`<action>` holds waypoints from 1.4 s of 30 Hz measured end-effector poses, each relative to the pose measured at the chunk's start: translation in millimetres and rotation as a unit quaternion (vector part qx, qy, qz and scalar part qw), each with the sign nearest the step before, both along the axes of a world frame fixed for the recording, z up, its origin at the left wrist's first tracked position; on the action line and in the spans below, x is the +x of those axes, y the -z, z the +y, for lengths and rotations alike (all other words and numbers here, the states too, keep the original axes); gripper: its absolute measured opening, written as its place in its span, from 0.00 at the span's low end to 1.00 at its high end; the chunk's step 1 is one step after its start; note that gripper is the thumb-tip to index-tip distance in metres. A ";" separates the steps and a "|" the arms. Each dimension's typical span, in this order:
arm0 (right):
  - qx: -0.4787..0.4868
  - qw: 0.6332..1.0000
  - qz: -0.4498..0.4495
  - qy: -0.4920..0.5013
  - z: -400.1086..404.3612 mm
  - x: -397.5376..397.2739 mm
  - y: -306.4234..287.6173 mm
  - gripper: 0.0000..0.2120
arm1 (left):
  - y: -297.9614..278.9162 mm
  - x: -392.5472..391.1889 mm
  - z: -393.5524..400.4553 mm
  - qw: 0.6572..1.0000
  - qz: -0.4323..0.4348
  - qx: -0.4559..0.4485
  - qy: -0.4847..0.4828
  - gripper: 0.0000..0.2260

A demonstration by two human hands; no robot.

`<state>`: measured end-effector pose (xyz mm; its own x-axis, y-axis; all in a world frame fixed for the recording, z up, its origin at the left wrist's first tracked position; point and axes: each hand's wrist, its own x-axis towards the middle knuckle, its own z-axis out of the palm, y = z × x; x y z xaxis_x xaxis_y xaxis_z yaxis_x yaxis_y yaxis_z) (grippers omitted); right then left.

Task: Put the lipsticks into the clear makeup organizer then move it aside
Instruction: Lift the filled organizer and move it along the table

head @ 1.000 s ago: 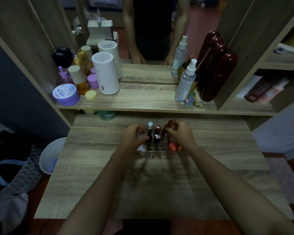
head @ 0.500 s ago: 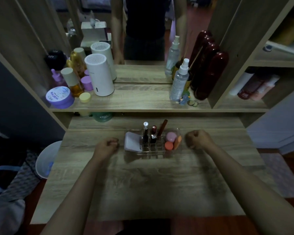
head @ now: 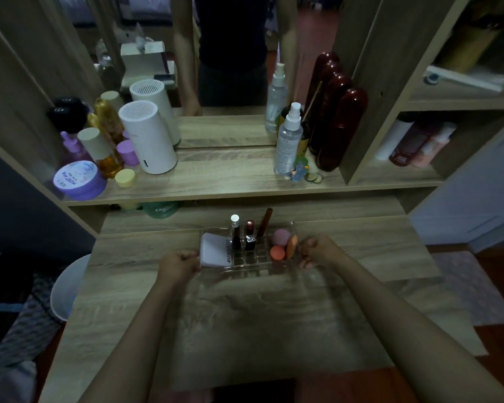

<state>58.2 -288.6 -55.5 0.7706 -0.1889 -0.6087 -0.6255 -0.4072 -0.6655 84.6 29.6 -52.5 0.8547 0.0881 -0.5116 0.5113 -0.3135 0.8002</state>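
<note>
The clear makeup organizer (head: 253,264) stands on the wooden desk (head: 245,321) near its back edge. Three lipsticks stand upright in its middle slots: a silver-capped one (head: 235,232), a dark red one (head: 250,235) and a leaning brown tube (head: 265,222). A white compact (head: 213,250) fills its left end, and pink and orange sponges (head: 280,242) fill its right end. My left hand (head: 178,264) is curled against the organizer's left end, and my right hand (head: 317,251) is curled against its right end.
A raised shelf (head: 230,175) behind the organizer carries a white cylinder (head: 147,138), jars, a spray bottle (head: 288,141) and a dark red case (head: 338,126) in front of a mirror. A side cubby at right holds bottles (head: 413,144). A white bin (head: 67,286) sits on the floor at left.
A second ago both hands were over the lipsticks. They then pulled apart into fists on either side, and now they have closed in on the organizer's two ends.
</note>
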 end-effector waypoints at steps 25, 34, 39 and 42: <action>-0.220 0.972 -0.079 -0.031 -116.1 -43.2 -29.9 0.07 | 16.1 -7.4 -139.7 0.997 -0.028 0.008 0.077 0.11; -0.223 0.970 -0.091 0.015 -181.3 -58.3 -26.0 0.08 | 17.4 -11.6 -210.4 0.994 -0.041 0.021 0.095 0.09; -0.249 0.962 -0.109 -0.019 -204.9 -67.8 -30.2 0.09 | 12.3 -16.9 -239.8 0.993 -0.042 0.020 0.107 0.09; -0.244 0.965 -0.090 -0.015 -218.1 -67.7 -31.0 0.09 | 12.2 -20.3 -252.8 0.991 -0.050 0.039 0.115 0.08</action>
<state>-9.6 -506.6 -24.4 0.8655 -0.3946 -0.3085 -0.5000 -0.7166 -0.4863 64.3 -223.2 -64.7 0.9028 -0.0791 -0.4228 0.3383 -0.4765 0.8115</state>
